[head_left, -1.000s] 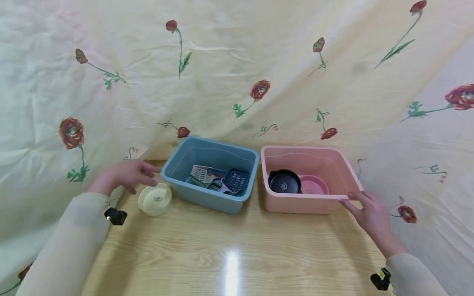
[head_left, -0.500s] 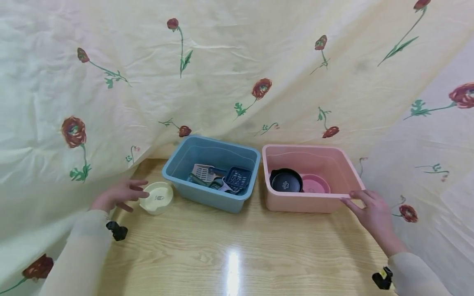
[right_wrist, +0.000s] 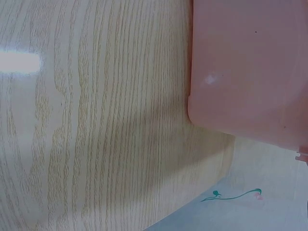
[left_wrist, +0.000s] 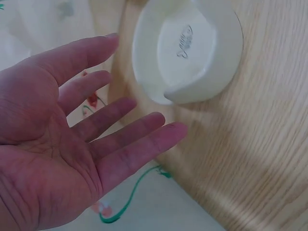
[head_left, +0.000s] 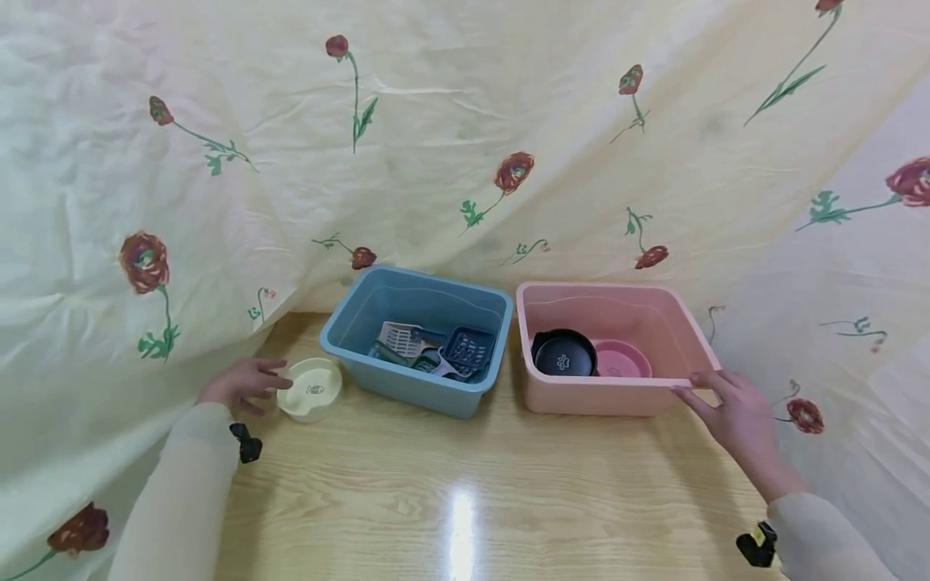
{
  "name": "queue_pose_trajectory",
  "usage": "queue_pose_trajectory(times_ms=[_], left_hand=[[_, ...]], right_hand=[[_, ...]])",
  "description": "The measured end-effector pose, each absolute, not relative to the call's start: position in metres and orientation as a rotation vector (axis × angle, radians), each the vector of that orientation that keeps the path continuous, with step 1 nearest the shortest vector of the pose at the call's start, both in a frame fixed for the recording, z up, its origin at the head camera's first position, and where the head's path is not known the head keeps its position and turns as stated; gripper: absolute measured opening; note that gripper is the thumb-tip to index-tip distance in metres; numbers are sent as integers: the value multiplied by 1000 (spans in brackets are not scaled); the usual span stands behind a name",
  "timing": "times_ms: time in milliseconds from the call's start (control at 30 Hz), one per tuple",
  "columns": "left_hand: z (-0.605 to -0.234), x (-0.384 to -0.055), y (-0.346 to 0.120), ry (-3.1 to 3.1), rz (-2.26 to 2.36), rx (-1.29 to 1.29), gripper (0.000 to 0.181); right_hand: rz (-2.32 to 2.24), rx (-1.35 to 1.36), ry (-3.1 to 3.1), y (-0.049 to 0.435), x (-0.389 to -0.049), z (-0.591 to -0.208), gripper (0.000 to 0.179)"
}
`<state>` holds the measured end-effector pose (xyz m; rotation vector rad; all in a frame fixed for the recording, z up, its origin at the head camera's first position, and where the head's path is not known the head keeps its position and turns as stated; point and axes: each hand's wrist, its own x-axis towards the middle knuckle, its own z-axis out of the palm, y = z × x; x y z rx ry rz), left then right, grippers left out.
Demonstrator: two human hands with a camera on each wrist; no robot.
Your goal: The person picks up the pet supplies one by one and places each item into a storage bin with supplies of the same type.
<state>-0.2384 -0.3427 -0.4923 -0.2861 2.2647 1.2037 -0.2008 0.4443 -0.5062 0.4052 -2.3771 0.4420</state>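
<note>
A cream pet bowl (head_left: 314,390) with a fish-bone print on its floor stands on the table at the left. Just left of it, my left hand (head_left: 243,386) has its fingers spread and holds nothing. In the left wrist view the palm shows, and the fingertips (left_wrist: 175,130) are close to the pet bowl (left_wrist: 211,89). My right hand (head_left: 737,411) pinches the rim of the pink bin (head_left: 596,399) at its near right corner between thumb and fingers. A black pet bowl (head_left: 565,355) with a paw print and a pink pet bowl (head_left: 623,361) lie inside that bin.
A blue bin (head_left: 407,391) stands between the cream bowl and the pink bin. Several slotted litter scoops (head_left: 468,349) lie in it. Flowered cloth (head_left: 436,121) hangs behind and at both sides of the wooden table (head_left: 363,500).
My left hand has come down from beside the blue bin's rim to the left side of the cream pet bowl. The right hand keeps its hold on the pink bin's corner.
</note>
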Motion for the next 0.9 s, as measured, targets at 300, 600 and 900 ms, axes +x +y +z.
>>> queue_pose_trajectory(times_ms=[300,600,900], left_hand=[[-502,-247,-341,2266,1183,-278,80],[-514,-259,-342,2279,1143,-307,75],[-523,-263,-337,2267,1187,-390,72]], right_hand=[[470,353,-2475,445,-199,-502,36],[452,349,-2476,444,-201,-500,38],[462,404,-2426,450,-201,-504,50]])
